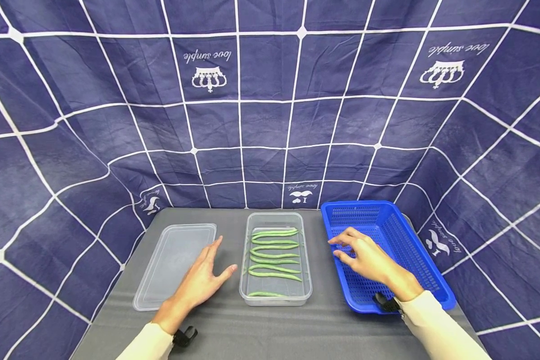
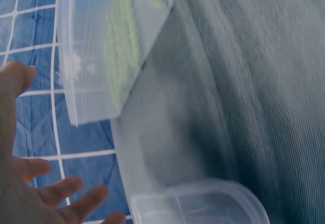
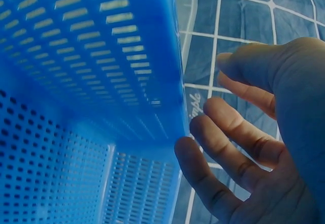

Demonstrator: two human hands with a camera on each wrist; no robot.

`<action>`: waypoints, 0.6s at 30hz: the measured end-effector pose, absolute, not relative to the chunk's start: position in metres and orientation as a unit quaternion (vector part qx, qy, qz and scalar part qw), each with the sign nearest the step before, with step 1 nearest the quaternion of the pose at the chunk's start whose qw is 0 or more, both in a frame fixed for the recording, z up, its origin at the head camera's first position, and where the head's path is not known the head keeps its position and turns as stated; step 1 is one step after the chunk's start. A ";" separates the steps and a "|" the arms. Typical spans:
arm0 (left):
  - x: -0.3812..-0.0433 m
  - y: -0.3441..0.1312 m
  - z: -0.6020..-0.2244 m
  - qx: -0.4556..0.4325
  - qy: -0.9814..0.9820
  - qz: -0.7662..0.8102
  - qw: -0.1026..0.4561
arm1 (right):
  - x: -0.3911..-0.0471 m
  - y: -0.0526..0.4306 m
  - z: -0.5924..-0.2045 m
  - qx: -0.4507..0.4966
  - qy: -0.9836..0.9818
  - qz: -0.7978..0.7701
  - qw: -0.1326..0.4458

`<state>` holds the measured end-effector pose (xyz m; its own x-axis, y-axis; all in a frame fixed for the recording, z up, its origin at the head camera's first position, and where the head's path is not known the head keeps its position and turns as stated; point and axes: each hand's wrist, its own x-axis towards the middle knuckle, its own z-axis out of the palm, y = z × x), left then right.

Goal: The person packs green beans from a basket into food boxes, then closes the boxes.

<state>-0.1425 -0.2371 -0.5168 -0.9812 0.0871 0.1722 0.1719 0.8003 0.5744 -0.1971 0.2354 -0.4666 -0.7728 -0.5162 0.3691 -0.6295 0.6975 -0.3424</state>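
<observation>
A clear plastic box (image 1: 276, 301) stands mid-table with several green beans (image 1: 276, 233) laid crosswise in a column inside it. To its left lies a translucent lid (image 1: 171, 265), partly covered by my left hand (image 1: 200, 280). That hand hovers over the lid's right side with thumb and fingers spread, holding nothing; the left wrist view has the box (image 2: 89, 97) beyond the thumb. At the right is a blue perforated basket (image 1: 416, 250). My right hand (image 1: 364, 255) hangs above its left rim, fingers loosely bent, with nothing between them in the right wrist view.
Grey cloth (image 1: 270, 332) covers the table. A dark blue curtain (image 1: 270, 125) with white grid lines rises behind and at both sides. A strip of grey table separates the box from the basket. Black straps (image 1: 185, 336) sit at both wrists.
</observation>
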 end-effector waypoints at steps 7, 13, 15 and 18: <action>-0.150 -0.259 -0.522 -0.017 -0.959 -0.274 0.062 | -0.194 0.224 -0.469 0.321 -0.911 0.232 0.113; -0.157 -0.281 -0.529 0.046 -0.965 -0.259 0.016 | -0.193 0.211 -0.470 0.330 -0.908 0.233 0.114; -0.159 -0.290 -0.530 0.070 -0.963 -0.259 0.001 | -0.193 0.206 -0.470 0.334 -0.906 0.232 0.115; -0.161 -0.302 -0.531 0.101 -0.960 -0.260 -0.013 | -0.192 0.197 -0.469 0.339 -0.904 0.237 0.110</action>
<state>-0.1607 -0.3024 -0.5307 -0.9793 -0.1872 -0.0767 -0.2003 0.8442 0.4972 -0.1916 0.1974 -0.4688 -0.7457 -0.5605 0.3603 -0.6651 0.6577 -0.3536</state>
